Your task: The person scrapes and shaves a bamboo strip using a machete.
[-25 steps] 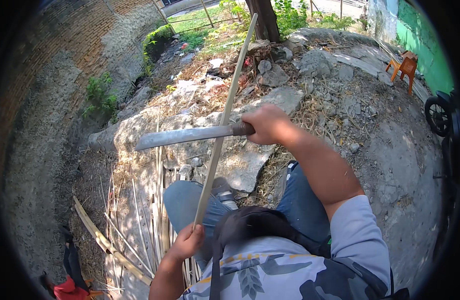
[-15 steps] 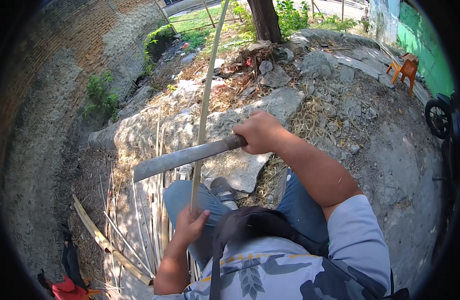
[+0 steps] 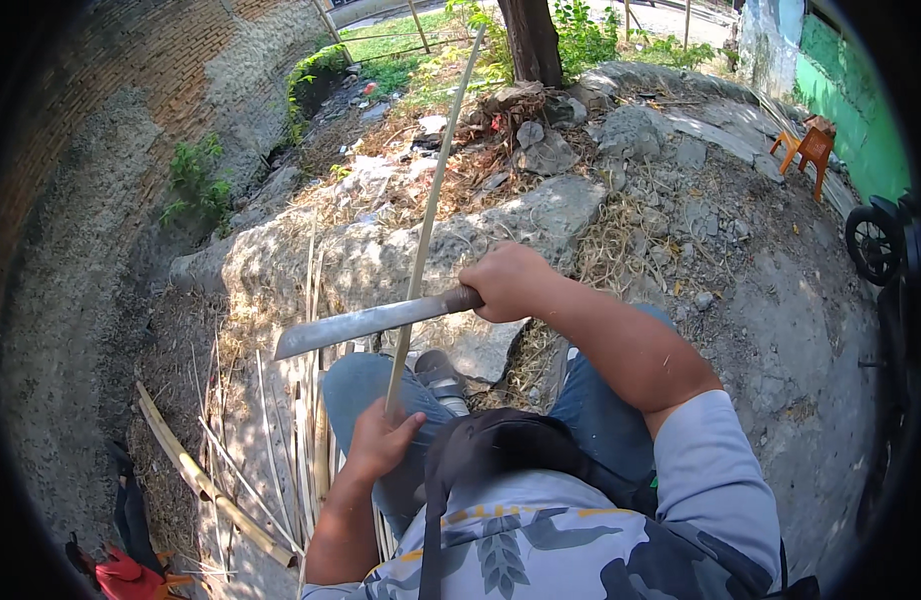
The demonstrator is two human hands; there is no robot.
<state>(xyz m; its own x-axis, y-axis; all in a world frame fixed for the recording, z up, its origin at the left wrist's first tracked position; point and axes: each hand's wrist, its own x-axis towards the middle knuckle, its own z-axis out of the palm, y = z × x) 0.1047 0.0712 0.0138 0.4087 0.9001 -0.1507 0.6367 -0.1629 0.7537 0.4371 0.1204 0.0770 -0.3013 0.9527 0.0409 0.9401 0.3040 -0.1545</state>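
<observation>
My right hand [image 3: 508, 282] is closed round the dark handle of a machete [image 3: 366, 323], whose broad grey blade points left. The blade lies across a long, thin bamboo strip [image 3: 433, 200]. My left hand [image 3: 384, 440] grips the lower end of that strip, just above my left knee, and the strip rises away from me, leaning slightly right toward the tree. Where blade and strip cross, I cannot tell how deep the edge touches. Several more bamboo strips [image 3: 303, 430] lie on the ground beside my left leg.
Split bamboo poles [image 3: 209, 483] lie at the left, near a person in red [image 3: 131, 575]. Ahead are a concrete slab [image 3: 541, 215], rubble and a tree trunk [image 3: 531, 45]. A brick wall [image 3: 101, 100] stands left; an orange chair [image 3: 814, 155] and a motorbike wheel [image 3: 874, 242] are right.
My right hand and the machete have come slightly down toward me. The bamboo strip's far end has dropped and swung right, while my left hand keeps its grip.
</observation>
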